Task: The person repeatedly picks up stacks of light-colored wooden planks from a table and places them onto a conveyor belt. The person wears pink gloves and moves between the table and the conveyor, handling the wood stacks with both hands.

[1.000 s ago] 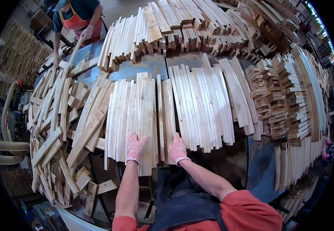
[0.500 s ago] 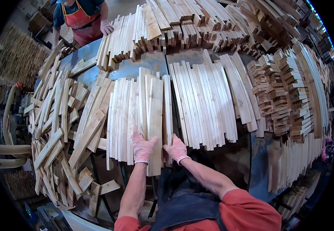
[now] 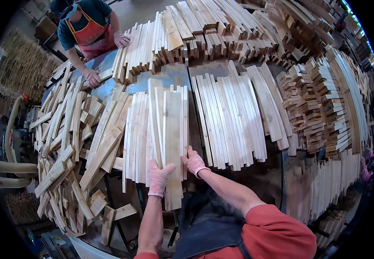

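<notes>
My left hand (image 3: 159, 177), in a pink-and-white knit glove, is closed on the near end of a wide pale board (image 3: 174, 172), thumb across its top. Against that board's right side lies a narrow wooden strip (image 3: 184, 129). My right hand (image 3: 194, 162), gloved alike, has its thumb and fingers closed on the near part of this strip; its fingertips are partly hidden. Another narrow board (image 3: 156, 112) lies slanted on the row of strips (image 3: 136, 134) left of the wide board.
Across the blue table (image 3: 169, 73), a co-worker (image 3: 94, 36) in a red apron touches boards with gloved hands. Loose offcuts (image 3: 61, 168) lie jumbled at left. Right of me lie a second row of strips (image 3: 230, 121) and stacked boards (image 3: 316, 108); a larger pile (image 3: 221, 30) stands behind.
The strip at my right hand has closed up against the wide board, which shifted slightly toward me. The co-worker has leaned in, one hand now on a board at the table's left.
</notes>
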### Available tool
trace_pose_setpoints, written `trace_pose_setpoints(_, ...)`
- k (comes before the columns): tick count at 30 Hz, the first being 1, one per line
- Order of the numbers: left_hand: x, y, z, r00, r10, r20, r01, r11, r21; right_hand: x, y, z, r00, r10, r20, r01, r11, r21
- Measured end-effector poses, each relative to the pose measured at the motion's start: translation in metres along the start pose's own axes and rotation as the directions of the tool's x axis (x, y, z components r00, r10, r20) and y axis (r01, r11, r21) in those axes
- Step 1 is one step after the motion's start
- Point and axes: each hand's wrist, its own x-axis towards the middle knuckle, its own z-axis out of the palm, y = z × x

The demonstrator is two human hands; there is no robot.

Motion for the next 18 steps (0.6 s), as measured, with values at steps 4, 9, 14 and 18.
trace_pose_setpoints(4, -0.014, 0.024, 0.03, 1.0, 0.019, -0.001, -0.017, 0.943, 0.332, 0.023, 0.05, -0.008, 1.0, -0.018, 0.025, 0.0, 0.807, 0.59)
trace_pose_setpoints(9, -0.046, 0.038, 0.068, 0.999, -0.01, -0.033, 0.023, 0.909, 0.416, -0.063, -0.004, -0.078, 0.975, -0.147, -0.168, 0.221, 0.509, 0.832)
trace_pose_setpoints(14, -0.078, 0.038, 0.066, 0.974, 0.202, 0.098, -0.223, 0.814, 0.536, -0.078, -0.033, -0.071, 0.964, -0.118, -0.237, 0.264, 0.505, 0.822)
trace_pose_setpoints(18, -0.086, -0.005, 0.062, 0.942, 0.324, 0.083, -0.307, 0.937, -0.169, -0.094, -0.026, -0.083, 0.987, -0.136, -0.09, 0.128, 0.296, 0.947)
